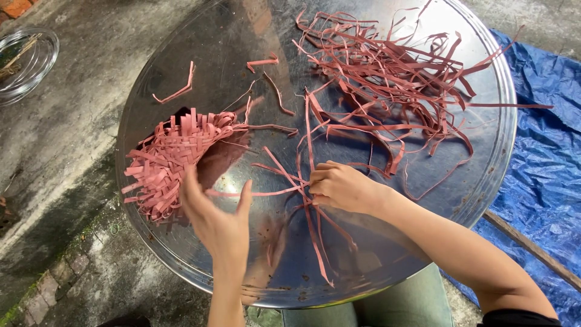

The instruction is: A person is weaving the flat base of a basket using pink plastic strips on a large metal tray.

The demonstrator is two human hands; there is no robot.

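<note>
Far left there's a clear glass bowl (27,60) on the concrete floor (78,121). On the big round shiny metal tray (242,36) sits a half-woven pink strip mat (172,160), left hand (218,221) just beside it, fingers spread loose. Right hand (342,186) pinches crossed pink strips (302,188); loose pink strip pile (393,79) behind, blue tarp (544,151) on the right.

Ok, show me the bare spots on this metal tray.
Bare metal shows along the tray's near rim below the right hand, and at the top left above the woven piece. The upper right is crowded with loose pink strips.
</note>
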